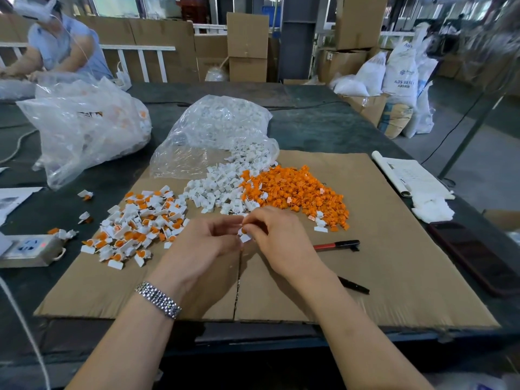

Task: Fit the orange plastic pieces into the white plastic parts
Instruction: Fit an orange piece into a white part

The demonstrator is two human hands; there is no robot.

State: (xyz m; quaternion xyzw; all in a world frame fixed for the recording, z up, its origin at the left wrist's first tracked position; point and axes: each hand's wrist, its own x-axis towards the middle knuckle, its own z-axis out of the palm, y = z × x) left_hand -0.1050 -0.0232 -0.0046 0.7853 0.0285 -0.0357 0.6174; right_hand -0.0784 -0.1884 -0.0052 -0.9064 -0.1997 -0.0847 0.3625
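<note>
Above the cardboard sheet (394, 277): left hand (208, 243) and right hand (277, 237) pinching one white part (244, 237) together, likely for pressing in an orange piece, mostly hidden behind fingertips. Orange pile (295, 192), white pile (222, 190) within reach; finished pieces (138, 226) at left

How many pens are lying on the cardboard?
2. A red-and-black pen lies right of the right hand; a black pen pokes out from behind the right forearm, part hidden. Others could be hidden under the piles.
</note>
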